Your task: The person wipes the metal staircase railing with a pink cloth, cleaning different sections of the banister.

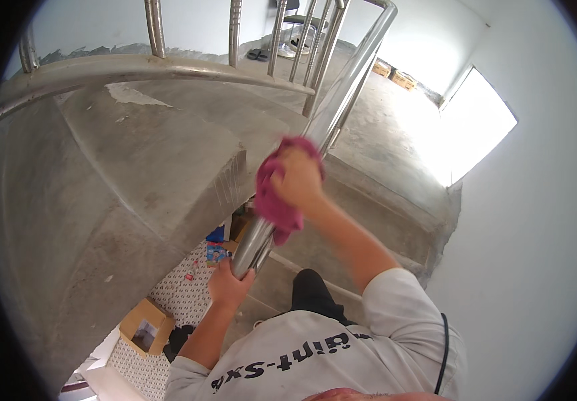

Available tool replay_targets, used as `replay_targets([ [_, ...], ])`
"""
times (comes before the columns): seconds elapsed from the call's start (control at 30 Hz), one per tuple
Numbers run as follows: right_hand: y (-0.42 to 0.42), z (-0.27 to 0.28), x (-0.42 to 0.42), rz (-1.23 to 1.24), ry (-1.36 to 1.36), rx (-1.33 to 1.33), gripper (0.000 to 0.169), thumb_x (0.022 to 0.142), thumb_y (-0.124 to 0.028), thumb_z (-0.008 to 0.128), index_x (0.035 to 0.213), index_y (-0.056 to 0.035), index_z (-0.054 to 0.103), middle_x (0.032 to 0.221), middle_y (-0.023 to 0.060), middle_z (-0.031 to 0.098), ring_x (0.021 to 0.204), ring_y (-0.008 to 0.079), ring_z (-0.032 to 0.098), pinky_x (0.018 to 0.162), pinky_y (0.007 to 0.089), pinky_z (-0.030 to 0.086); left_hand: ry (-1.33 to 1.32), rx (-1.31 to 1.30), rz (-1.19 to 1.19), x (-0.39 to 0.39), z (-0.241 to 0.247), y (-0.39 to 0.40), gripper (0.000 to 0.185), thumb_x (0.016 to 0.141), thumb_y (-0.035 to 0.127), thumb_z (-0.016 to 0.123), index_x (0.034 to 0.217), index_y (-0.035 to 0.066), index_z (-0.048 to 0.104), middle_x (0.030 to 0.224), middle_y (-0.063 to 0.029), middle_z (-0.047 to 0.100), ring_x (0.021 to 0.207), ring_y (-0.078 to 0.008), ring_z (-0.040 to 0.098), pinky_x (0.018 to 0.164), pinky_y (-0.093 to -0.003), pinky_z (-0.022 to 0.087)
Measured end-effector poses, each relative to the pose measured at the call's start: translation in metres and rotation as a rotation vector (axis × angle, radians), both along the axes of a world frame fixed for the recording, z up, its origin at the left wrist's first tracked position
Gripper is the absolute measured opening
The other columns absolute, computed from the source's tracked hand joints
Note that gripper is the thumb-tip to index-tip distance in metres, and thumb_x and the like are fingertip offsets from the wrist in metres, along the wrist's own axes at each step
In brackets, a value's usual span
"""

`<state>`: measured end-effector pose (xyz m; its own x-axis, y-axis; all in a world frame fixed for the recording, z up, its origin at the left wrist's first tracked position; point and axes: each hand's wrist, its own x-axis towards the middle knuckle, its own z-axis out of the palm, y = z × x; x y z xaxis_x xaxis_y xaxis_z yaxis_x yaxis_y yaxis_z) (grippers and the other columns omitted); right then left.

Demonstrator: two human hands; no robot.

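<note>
A thick, shiny metal handrail (257,243) slopes from the lower middle up towards the top right. My right hand (296,175) presses a crumpled magenta cloth (284,218) around the rail near the middle of the view; both look slightly blurred. Lower down, my left hand (230,285) grips the same rail, with the thumb on one side and the fingers partly hidden around it.
Concrete steps (378,215) lie beneath the rail. A curved metal balustrade (178,67) borders the concrete slab at the upper left. Below, an open cardboard box (163,323) stands on the patterned floor. Cartons (403,80) sit by the far wall.
</note>
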<state>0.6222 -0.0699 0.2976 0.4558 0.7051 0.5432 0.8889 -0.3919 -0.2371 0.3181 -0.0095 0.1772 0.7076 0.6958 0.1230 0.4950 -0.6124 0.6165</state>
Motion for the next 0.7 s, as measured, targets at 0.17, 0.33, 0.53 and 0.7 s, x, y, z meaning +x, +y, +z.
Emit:
replay_targets([
  [0.17, -0.028, -0.011, -0.013, 0.379, -0.119, 0.098, 0.035, 0.072, -0.027, 0.075, 0.102, -0.0089, 0.073, 0.106, 0.0115, 0.07, 0.105, 0.0306, 0.066, 0.093, 0.0422, 0.054, 0.006, 0.026, -0.022, 0.004, -0.01, -0.004, 0.065, 0.075, 0.048, 0.081, 0.117, 0.004, 0.06, 0.099, -0.0191, 0.07, 0.089, -0.0415, 0.07, 0.075, -0.0539, 0.056],
  [0.33, -0.03, 0.024, 0.09, 0.397, -0.299, 0.144, 0.026, 0.069, -0.024, 0.074, 0.093, -0.0147, 0.075, 0.097, 0.008, 0.071, 0.091, 0.0305, 0.069, 0.082, 0.0438, 0.058, -0.011, 0.002, -0.022, 0.002, -0.006, -0.006, 0.066, 0.074, 0.047, 0.083, 0.118, 0.004, 0.061, 0.1, -0.0196, 0.071, 0.088, -0.0413, 0.071, 0.076, -0.0528, 0.057],
  [0.53, -0.013, 0.118, 0.252, -0.199, -0.188, 0.148, 0.038, 0.089, -0.042, 0.064, 0.096, -0.0063, 0.075, 0.102, 0.0191, 0.073, 0.1, 0.0408, 0.068, 0.088, 0.0512, 0.054, -0.004, -0.021, -0.005, 0.007, -0.004, -0.004, 0.062, 0.072, 0.041, 0.084, 0.117, 0.004, 0.062, 0.1, -0.0178, 0.071, 0.088, -0.0401, 0.071, 0.075, -0.0505, 0.057],
  [0.7, -0.003, 0.13, 0.246, -0.174, -0.116, 0.228, 0.043, 0.09, -0.046, 0.064, 0.098, -0.0057, 0.077, 0.099, 0.02, 0.074, 0.095, 0.0405, 0.069, 0.087, 0.0503, 0.053, -0.02, 0.003, 0.018, 0.008, -0.005, -0.001, 0.06, 0.072, 0.039, 0.084, 0.115, 0.005, 0.063, 0.099, -0.0167, 0.071, 0.087, -0.0395, 0.071, 0.074, -0.0501, 0.057],
])
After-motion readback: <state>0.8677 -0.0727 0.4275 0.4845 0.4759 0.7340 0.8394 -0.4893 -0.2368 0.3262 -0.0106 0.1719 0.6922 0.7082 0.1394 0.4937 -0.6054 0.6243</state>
